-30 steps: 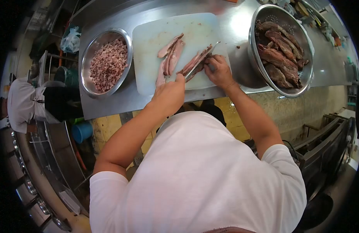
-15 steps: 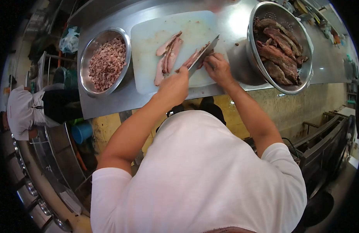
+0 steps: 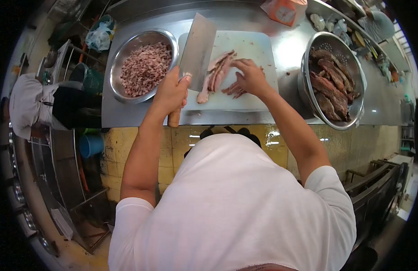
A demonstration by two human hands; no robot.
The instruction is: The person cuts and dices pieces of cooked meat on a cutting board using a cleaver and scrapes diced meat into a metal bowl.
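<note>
In the head view my left hand [image 3: 170, 92] is wrapped round the wooden handle of a cleaver [image 3: 197, 52]. Its broad blade stands tilted up over the left edge of the white cutting board [image 3: 261, 45]. My right hand [image 3: 252, 79] is over the board, fingers apart, with fingertips at the edge of a pile of sliced meat [image 3: 216, 74]. Below its palm lie thinner meat strips [image 3: 235, 90], partly covered by the hand. To the left, a steel bowl [image 3: 115, 74] holds diced meat [image 3: 145, 67].
A steel colander [image 3: 308, 99] with large cooked meat pieces [image 3: 331, 81] stands right of the board on the steel table [image 3: 285, 54]. An orange-and-white scale-like object [image 3: 285, 11] is at the back. A person in white [image 3: 28, 106] stands at far left, near a blue bucket [image 3: 91, 145].
The cleaver has gone from slicing between both hands to raised at the left, in my left hand. My right hand has spread from a pinch beside the blade. The view has shifted.
</note>
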